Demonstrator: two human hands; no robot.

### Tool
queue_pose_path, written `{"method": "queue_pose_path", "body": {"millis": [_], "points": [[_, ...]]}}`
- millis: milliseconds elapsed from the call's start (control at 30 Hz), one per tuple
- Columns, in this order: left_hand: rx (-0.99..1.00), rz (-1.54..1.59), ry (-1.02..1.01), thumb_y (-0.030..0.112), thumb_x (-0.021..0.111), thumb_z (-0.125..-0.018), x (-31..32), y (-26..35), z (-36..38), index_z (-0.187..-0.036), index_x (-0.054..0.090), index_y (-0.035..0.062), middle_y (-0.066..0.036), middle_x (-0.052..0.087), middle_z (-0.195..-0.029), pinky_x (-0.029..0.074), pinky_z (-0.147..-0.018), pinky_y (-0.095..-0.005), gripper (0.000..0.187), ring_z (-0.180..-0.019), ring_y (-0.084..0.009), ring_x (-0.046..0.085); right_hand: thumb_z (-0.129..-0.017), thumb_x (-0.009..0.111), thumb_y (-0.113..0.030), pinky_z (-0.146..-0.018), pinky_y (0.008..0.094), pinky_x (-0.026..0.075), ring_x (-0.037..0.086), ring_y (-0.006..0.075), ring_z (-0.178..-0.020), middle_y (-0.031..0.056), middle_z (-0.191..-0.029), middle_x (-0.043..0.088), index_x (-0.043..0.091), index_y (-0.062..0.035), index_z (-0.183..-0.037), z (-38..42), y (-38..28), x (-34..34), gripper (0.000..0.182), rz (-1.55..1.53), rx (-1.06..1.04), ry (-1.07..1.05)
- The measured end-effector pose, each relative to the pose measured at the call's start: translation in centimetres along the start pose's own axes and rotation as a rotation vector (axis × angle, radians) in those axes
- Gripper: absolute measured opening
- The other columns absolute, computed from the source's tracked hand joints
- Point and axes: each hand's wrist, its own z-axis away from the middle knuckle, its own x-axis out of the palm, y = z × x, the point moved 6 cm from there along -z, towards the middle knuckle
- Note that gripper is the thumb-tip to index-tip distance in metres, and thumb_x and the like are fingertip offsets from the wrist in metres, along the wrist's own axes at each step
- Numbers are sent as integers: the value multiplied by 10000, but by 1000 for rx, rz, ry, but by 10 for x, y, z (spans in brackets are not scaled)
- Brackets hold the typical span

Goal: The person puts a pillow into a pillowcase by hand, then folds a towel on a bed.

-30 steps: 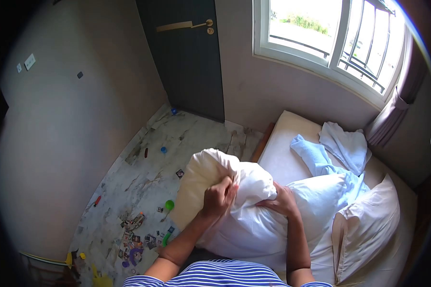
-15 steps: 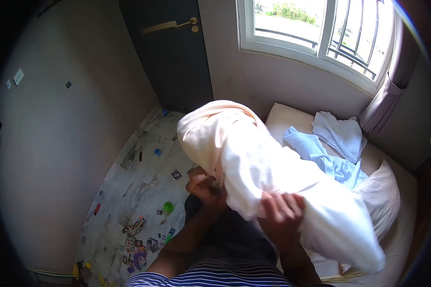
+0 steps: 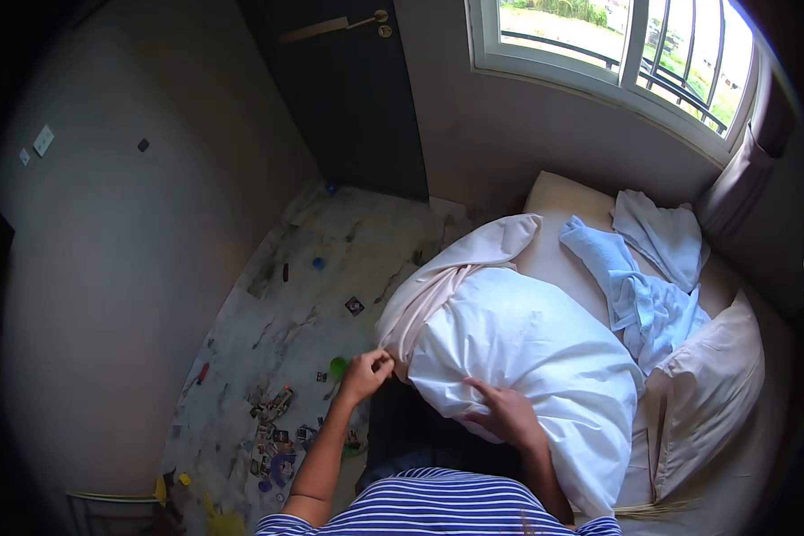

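A big white pillow (image 3: 531,330) lies across my lap and the bed's near edge. A pale pink pillowcase (image 3: 456,268) is bunched around its far left end. At the case's lower left edge, my left hand (image 3: 366,375) is closed in a pinch on the cloth. My right hand (image 3: 507,415) rests against the pillow's near side, index finger stretched out and thumb apart; its other fingers are partly hidden.
The bed (image 3: 558,201) holds a light blue cloth (image 3: 639,299), a whitish cloth (image 3: 661,237) and a second pillow (image 3: 710,393). Cards and small toys (image 3: 272,447) litter the floor on the left. A dark door (image 3: 348,98) and a window (image 3: 590,40) stand beyond.
The pillow has come down from a raised, tilted position onto my lap and the bed. My right hand has loosened from its grip on the white fabric. My left hand stays at the pillowcase edge.
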Motion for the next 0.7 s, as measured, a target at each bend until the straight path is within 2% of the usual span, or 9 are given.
{"method": "queue_pose_path", "body": {"millis": [33, 67, 167, 267, 367, 467, 567, 633, 700], "points": [[-16, -41, 79, 237, 603, -840, -13, 11, -5, -836, 590, 47, -87, 628, -636, 467, -586, -317, 190, -601, -179, 629, -741, 710, -407, -635, 414, 490, 644, 326, -727, 145, -763, 650, 512, -156, -1229, 5, 0, -7, 583, -45, -8, 84], [33, -35, 216, 271, 621, -849, -23, 18, -13, -846, 596, 62, -83, 625, -658, 461, -578, -324, 211, -611, -203, 622, -745, 709, -408, -626, 406, 487, 641, 315, -709, 128, -749, 651, 528, -151, -1206, 9, 4, -6, 558, -70, 65, 57], [187, -85, 455, 307, 660, -827, -36, 36, -54, -948, 578, 65, -84, 630, -882, 460, -672, -347, 282, -786, -241, 610, -755, 706, -411, -603, 387, 481, 634, 285, -663, 87, -712, 651, 574, -137, -1137, 25, 11, -1, 489, -104, 253, 5], [334, -224, 638, 399, 676, -794, -17, 29, -113, -1119, 548, 63, -106, 594, -1086, 447, -810, -403, 485, -976, -295, 575, -763, 707, -395, -583, 376, 477, 631, 258, -640, 64, -675, 645, 618, -135, -1062, 43, 7, 4, 405, -93, 330, 23], [247, -263, 525, 453, 689, -755, 33, 21, -162, -1156, 564, 51, -135, 615, -1070, 455, -819, -440, 582, -992, -320, 586, -767, 709, -370, -577, 370, 478, 632, 246, -631, 62, -668, 644, 635, -134, -1031, 57, 6, -1, 362, -118, 331, 64], [132, -348, 156, 411, 670, -779, 67, 28, -190, -1019, 645, 34, -161, 661, -926, 489, -761, -404, 447, -879, -320, 633, -783, 703, -307, -582, 355, 485, 635, 224, -630, 56, -692, 648, 643, -120, -1019, 56, 12, -21, 307, -111, 302, 123], [43, -136, 243, 324, 677, -781, 56, 15, -202, -929, 672, 21, -147, 676, -853, 500, -740, -358, 337, -835, -284, 652, -795, 691, -277, -588, 356, 494, 630, 222, -619, 39, -723, 644, 641, -124, -1005, 39, 19, -50, 264, -13, 203, 215], [24, 358, 258, 264, 649, -815, 44, -21, -214, -991, 657, 28, -102, 679, -928, 499, -755, -333, 295, -886, -243, 647, -794, 690, -282, -628, 355, 497, 626, 225, -677, 39, -749, 636, 632, -118, -1001, 19, 21, -65, 270, -12, 169, 234], [-75, 1012, 331, 219, 611, -851, 34, -56, -214, -1061, 630, 39, -69, 664, -1005, 499, -790, -349, 278, -915, -226, 636, -793, 687, -292, -675, 354, 493, 612, 231, -768, 48, -805, 624, 624, -114, -1001, -9, 22, -70, 280, 55, 38, 299]]}}
